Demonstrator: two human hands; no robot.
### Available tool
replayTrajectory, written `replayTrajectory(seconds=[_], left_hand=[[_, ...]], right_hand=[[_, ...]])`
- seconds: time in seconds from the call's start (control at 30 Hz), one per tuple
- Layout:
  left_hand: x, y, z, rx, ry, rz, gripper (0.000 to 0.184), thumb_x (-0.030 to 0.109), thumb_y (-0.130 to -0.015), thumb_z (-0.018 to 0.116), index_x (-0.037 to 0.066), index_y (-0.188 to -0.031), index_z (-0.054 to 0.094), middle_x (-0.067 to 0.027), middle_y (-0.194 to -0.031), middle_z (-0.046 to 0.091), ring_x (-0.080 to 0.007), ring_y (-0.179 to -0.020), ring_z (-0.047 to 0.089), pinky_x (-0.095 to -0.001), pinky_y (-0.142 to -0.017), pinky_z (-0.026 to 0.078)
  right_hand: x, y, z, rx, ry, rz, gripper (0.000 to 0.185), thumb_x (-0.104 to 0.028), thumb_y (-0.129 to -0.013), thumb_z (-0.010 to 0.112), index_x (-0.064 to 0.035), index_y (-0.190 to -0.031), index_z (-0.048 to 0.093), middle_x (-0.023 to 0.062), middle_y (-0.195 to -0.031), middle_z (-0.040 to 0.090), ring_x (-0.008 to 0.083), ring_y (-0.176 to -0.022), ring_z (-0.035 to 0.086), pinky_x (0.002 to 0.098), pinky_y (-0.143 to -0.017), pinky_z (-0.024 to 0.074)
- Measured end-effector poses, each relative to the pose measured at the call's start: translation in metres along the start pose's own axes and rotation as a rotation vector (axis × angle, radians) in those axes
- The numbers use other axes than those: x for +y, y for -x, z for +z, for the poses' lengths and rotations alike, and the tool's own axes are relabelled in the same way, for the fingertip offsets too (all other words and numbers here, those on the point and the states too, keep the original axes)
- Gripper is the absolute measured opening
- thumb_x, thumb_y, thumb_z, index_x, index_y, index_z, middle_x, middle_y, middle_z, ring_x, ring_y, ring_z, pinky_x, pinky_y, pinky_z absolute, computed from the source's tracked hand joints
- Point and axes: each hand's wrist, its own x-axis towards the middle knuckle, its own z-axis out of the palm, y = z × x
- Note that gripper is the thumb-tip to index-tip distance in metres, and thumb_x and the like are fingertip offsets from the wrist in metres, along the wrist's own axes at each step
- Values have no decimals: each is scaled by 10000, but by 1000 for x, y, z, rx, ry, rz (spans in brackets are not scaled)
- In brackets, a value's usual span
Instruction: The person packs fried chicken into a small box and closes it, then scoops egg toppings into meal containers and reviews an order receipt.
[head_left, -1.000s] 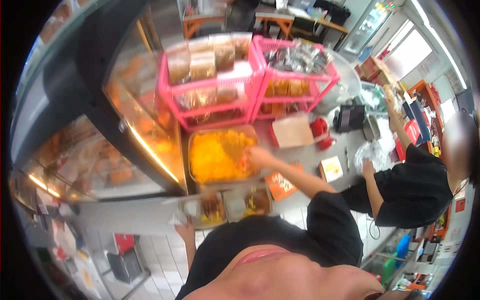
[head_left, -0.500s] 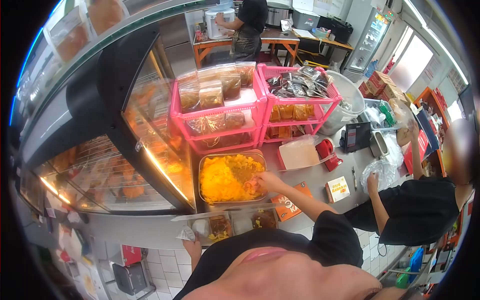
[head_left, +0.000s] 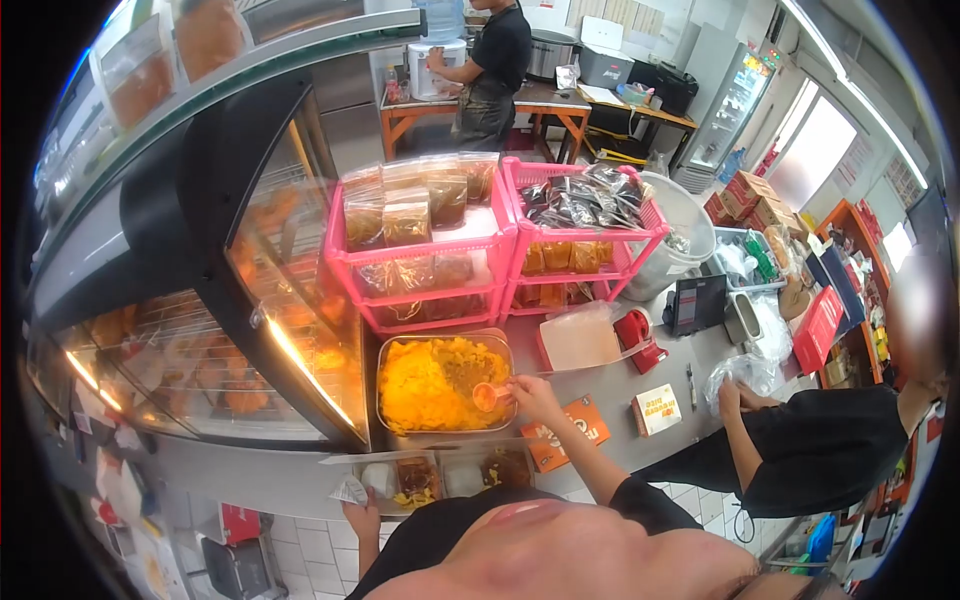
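Note:
My right hand [head_left: 535, 397] is closed on the handle of a small pink-orange scoop [head_left: 486, 398], held over the right side of a metal tray [head_left: 513, 362]. Bright yellow, crumbly food [head_left: 425, 382] fills much of that tray, with a browner, lower patch at its upper right. At the counter's near edge, my left hand [head_left: 364, 517] pinches a white printed paper packet [head_left: 348, 490]. Beside it, an open food box [head_left: 414, 474] holds white rice, brown food and yellow bits. A second open box [head_left: 463, 476] with similar contents sits to its right, partly hidden by my body.
A lit glass warming cabinet [head_left: 200, 350] stands left. Pink baskets [head_left: 415, 250] of bagged food rise behind the tray. An orange box [head_left: 568, 434] and a white-yellow box [head_left: 656, 411] lie right. A co-worker [head_left: 800, 440] there handles a clear bag; another person [head_left: 493, 70] stands behind.
My right hand has lifted a little from the food, so the scoop now shows clearly. The co-worker's hands have come together at the clear bag. The whole view has shifted slightly.

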Motion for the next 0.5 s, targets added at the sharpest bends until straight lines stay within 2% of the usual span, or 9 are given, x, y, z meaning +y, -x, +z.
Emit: replayTrajectory(seconds=[0.1, 0.2, 0.27, 0.37, 0.5], left_hand=[[4, 0, -1, -1, -115, 12, 472, 154, -776, 655, -102, -1134, 487, -264, -1143, 522, -411, -1083, 484, -415, -949, 360], [6, -1, -3, -45, -62, -5, 481, 154, -771, 659, -99, -1141, 482, -265, -1141, 517, -417, -1086, 475, -416, -948, 360], [1, 1, 1, 8, -48, -15, 488, 155, -769, 661, -94, -1148, 480, -263, -1144, 515, -415, -1086, 476, -415, -945, 363], [1, 2, 2, 36, -17, -26, 496, 161, -769, 663, -89, -1154, 478, -260, -1149, 512, -414, -1087, 476, -413, -944, 364], [14, 0, -4, -5, -48, -31, 497, 179, -778, 658, -88, -1156, 476, -258, -1157, 510, -412, -1096, 472, -411, -952, 360]], right_hand=[[1, 6, 2, 22, 14, -11, 226, -140, -887, 535, 46, -992, 610, 84, -788, 660, 127, -694, 647, 249, -624, 502], [-5, 13, 4, 15, -54, 32, 234, -146, -884, 541, 48, -995, 611, 86, -788, 662, 130, -700, 647, 257, -633, 501], [-7, 16, 4, 11, -48, 27, 235, -147, -880, 546, 45, -999, 611, 97, -792, 665, 135, -703, 648, 262, -637, 501], [-37, 26, 0, 40, 88, 9, 223, -139, -875, 551, 39, -993, 615, 122, -790, 667, 142, -704, 651, 267, -639, 501], [-76, 43, -5, 114, 266, -200, 201, -126, -865, 554, 27, -976, 622, 147, -772, 662, 172, -686, 656, 276, -623, 500]])
